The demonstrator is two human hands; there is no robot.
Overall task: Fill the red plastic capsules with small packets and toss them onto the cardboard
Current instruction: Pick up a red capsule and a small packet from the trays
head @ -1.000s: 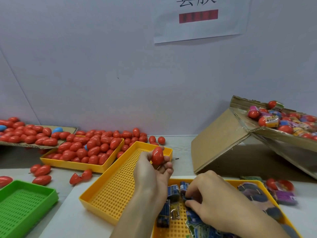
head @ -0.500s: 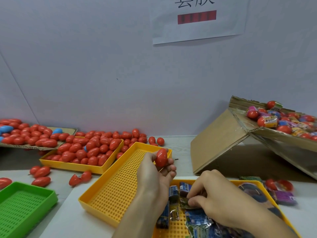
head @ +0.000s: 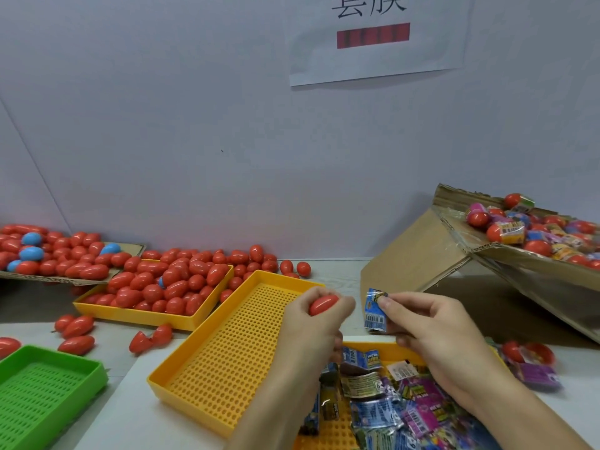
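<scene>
Hands are working above the perforated yellow tray (head: 227, 358): left hand (head: 311, 319) is gripping a red capsule (head: 323, 304), apparently still closed, right hand (head: 431, 329) is pinching a blue packet (head: 375, 309) just beside it, likely for loading. Tilted cardboard (head: 418, 251) is sitting to the right, with open surface (head: 341, 271) between for a toss.

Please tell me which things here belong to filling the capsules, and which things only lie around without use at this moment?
In use:
- left hand gripping a red capsule
- right hand pinching a blue packet
- packet tray
- cardboard

Idle:
- green tray
- empty yellow tray
- wall sign
</scene>
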